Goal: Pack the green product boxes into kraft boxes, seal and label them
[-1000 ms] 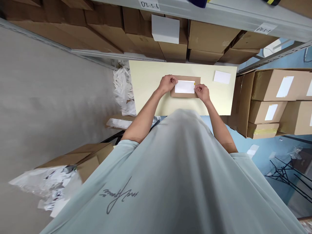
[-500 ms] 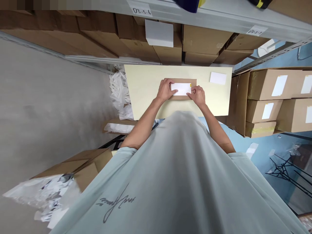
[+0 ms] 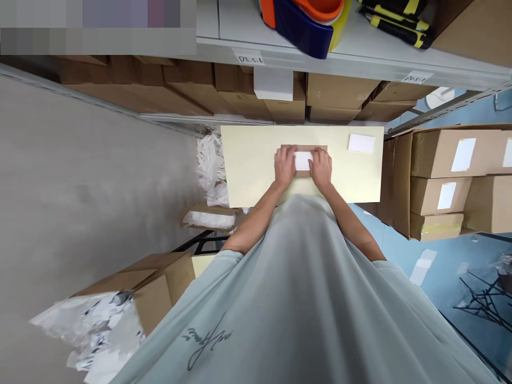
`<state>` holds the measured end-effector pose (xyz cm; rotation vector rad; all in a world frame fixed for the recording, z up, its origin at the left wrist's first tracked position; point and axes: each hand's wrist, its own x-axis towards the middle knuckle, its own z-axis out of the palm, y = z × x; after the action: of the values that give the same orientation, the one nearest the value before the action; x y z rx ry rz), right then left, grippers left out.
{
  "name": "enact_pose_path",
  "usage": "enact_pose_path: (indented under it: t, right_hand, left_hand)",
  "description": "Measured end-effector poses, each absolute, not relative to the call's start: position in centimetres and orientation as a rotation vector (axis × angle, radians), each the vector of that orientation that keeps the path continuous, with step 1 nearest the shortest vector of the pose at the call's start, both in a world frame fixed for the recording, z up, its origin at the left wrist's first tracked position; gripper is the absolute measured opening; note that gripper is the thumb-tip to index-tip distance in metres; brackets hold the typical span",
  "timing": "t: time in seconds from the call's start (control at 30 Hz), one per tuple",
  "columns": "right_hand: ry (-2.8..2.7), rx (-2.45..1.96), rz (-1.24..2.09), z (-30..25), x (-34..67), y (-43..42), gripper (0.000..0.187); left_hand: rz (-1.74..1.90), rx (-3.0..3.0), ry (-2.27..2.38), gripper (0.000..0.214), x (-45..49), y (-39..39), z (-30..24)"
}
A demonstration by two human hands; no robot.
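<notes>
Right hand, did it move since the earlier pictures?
Yes: against the loose card on the table, the right hand has moved left, farther from it.

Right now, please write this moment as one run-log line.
left hand: on left part of white paper | right hand: on right part | paper: over brown cardboard | cardboard: on table

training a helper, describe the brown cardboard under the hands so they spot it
Find the pale yellow tabletop in front of the shelving. Near its middle, the brown cardboard lies under the left hand and right hand. Unlike the white card to its right, it is brown around a white label.
</notes>
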<state>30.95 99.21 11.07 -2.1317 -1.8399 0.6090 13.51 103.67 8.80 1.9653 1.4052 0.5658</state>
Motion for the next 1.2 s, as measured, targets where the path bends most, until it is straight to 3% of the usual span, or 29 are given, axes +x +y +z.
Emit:
enact_pose_path:
  t: [0.13, 0.27, 0.73, 0.83, 1.03, 1.2]
  right_hand:
    - [-2.082, -2.005, 0.681, 11.1, 30.2, 99.2, 0.068]
    - [-2.088, -2.043, 0.702, 11.1, 31.3, 98.6, 0.073]
    - [-2.071, -2.164, 0.592, 12.7, 32.0, 98.1, 0.065]
    - [-2.103, -2.13, 0.526, 16.5, 32.8, 100.5, 0.064]
    - [-2.099, -1.763, 0.014, 31.6, 34.0, 112.9, 0.067]
    - [-2.299, -1.963, 0.085, 37.8, 34.1, 122.6, 0.069]
  left_hand:
    - [0.328, 2.122, 1.12, 0.067, 14.2, 101.6, 9.5]
    - [0.168, 2.112, 1.218, 0.076, 12.8, 101.3, 9.9]
    - [0.15, 2.032, 1.409, 0.074, 11.6, 101.2, 12.5]
    - [0.208, 1.982, 1.452, 0.071, 11.5, 101.7, 13.5]
    - [0.47, 2.081, 1.384, 0.077, 15.7, 106.8, 20.5]
    - [0.824, 2.143, 1.334, 0.075, 17.7, 111.1, 28.8]
